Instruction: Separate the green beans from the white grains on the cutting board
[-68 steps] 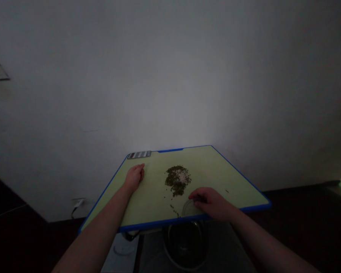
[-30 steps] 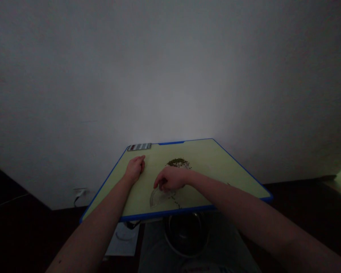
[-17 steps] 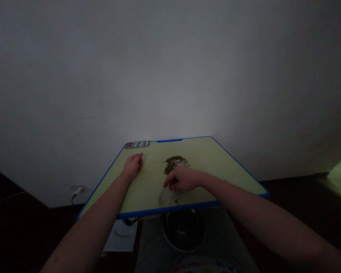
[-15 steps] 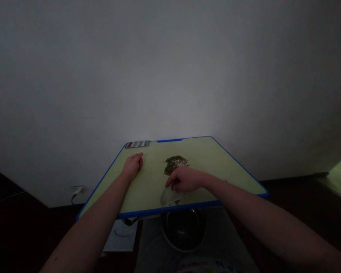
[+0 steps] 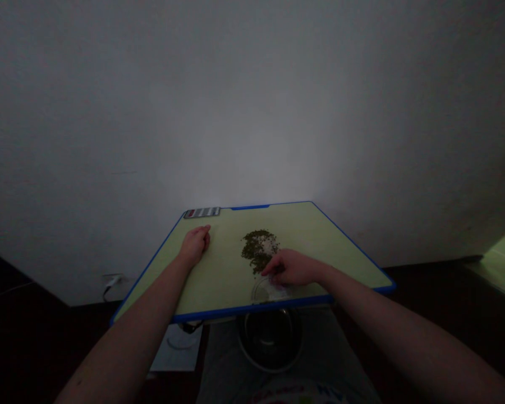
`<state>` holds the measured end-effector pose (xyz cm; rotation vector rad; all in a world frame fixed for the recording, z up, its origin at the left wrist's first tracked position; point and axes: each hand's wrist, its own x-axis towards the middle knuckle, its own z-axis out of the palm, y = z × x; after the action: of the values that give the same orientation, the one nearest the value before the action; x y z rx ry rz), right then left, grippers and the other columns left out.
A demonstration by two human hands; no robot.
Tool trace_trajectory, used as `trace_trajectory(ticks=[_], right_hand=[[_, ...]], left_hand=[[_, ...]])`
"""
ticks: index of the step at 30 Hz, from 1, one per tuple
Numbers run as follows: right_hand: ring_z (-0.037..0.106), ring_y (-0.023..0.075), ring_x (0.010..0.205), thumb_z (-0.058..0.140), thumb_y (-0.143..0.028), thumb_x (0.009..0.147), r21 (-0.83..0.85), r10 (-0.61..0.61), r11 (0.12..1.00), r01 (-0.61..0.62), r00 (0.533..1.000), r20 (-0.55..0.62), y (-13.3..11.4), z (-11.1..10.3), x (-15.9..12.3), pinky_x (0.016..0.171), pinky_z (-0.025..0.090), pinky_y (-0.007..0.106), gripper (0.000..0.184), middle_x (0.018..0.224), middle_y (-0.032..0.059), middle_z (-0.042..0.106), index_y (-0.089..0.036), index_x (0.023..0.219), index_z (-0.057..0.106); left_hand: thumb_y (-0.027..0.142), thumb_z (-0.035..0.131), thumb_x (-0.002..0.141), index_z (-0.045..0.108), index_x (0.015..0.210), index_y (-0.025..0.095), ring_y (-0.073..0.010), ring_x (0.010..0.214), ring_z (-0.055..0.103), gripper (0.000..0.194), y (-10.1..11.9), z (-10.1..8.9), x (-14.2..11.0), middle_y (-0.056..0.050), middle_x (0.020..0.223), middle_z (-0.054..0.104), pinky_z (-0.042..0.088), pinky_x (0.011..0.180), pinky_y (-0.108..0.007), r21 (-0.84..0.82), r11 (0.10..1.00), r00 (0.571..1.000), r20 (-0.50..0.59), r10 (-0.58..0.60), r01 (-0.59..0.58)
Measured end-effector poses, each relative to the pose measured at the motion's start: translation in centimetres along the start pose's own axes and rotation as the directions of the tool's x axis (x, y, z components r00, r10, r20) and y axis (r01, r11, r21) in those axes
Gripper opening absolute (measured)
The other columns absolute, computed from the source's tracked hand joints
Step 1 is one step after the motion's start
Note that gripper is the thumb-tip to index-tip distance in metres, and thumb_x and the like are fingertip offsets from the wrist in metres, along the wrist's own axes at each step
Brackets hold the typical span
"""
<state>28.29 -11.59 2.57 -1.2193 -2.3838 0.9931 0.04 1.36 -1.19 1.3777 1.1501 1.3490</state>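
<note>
A pile of small greenish-brown grains [image 5: 252,242], with a paler patch at its right, lies on the pale yellow table [image 5: 328,241] with a blue edge. My right hand [image 5: 292,268] is at the near right side of the pile, its fingers bent downward. Whatever its fingertips hold is too small to make out. Just below it, near the front edge, sits a clear round dish [image 5: 258,292], partly covered by the hand. My left hand [image 5: 194,244] rests curled on the table to the left of the pile, with nothing visible in it.
A metal bowl [image 5: 273,359] sits on the lap, right under the table's front edge. A phone-like flat thing [image 5: 202,212] lies at the back left corner. The wall [image 5: 252,112] stands behind the table. A plug [image 5: 114,280] is in the wall at left.
My right hand has shifted right, uncovering more grains in the near part of the pile. The clear dish also appears farther right. My left hand has stayed in place.
</note>
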Motion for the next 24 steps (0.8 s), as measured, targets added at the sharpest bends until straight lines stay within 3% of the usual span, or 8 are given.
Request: trace_trajectory(ticks=[11, 15, 19, 24], right_hand=[[0.061, 0.0142, 0.061, 0.058, -0.015, 0.063, 0.047, 0.066, 0.997, -0.064, 0.997, -0.039, 1.0, -0.6, -1.4, 0.056, 0.043, 0.022, 0.035, 0.069, 0.0017, 0.069, -0.015, 0.096, 0.069], [0.060, 0.0134, 0.059, 0.055, -0.015, 0.065, 0.069, 0.059, 0.996, -0.052, 0.992, -0.107, 0.5, -0.5, -1.3, 0.056, 0.043, 0.021, 0.035, 0.069, 0.0010, 0.069, -0.016, 0.098, 0.068], [0.060, 0.0135, 0.061, 0.051, -0.014, 0.066, -0.029, 0.025, 0.999, -0.031, 0.978, -0.205, -0.7, 0.3, -0.7, 0.057, 0.043, 0.022, 0.038, 0.074, 0.0012, 0.070, -0.019, 0.099, 0.069], [0.060, 0.0148, 0.062, 0.051, -0.015, 0.066, -0.074, 0.025, 0.997, -0.039, 0.984, -0.176, -1.0, 1.1, -0.8, 0.058, 0.043, 0.023, 0.038, 0.072, 0.0011, 0.071, -0.020, 0.099, 0.069]], left_hand=[[0.043, 0.054, 0.071, 0.041, 0.047, 0.019, -0.0068, 0.032, 0.030, 0.036, 0.0, 0.1, 0.0, 0.006, 0.036, 0.036, 0.021, 0.035, -0.023, -0.010, 1.000, 1.000, -0.012, -0.001, 0.001], [0.044, 0.053, 0.071, 0.041, 0.047, 0.019, -0.0068, 0.031, 0.031, 0.037, 0.0, 0.0, 0.0, 0.006, 0.036, 0.037, 0.021, 0.035, -0.023, 0.028, 1.000, 1.000, -0.002, 0.002, -0.002], [0.044, 0.052, 0.072, 0.040, 0.047, 0.019, -0.0065, 0.031, 0.030, 0.038, 0.4, 0.2, -0.3, 0.006, 0.035, 0.035, 0.020, 0.035, -0.024, 0.023, 1.000, 1.000, -0.002, -0.006, 0.006], [0.044, 0.052, 0.072, 0.041, 0.047, 0.019, -0.0068, 0.032, 0.031, 0.037, 0.8, 0.3, -0.5, 0.006, 0.036, 0.036, 0.022, 0.036, -0.024, 0.045, 0.999, 1.000, -0.006, -0.011, 0.011]])
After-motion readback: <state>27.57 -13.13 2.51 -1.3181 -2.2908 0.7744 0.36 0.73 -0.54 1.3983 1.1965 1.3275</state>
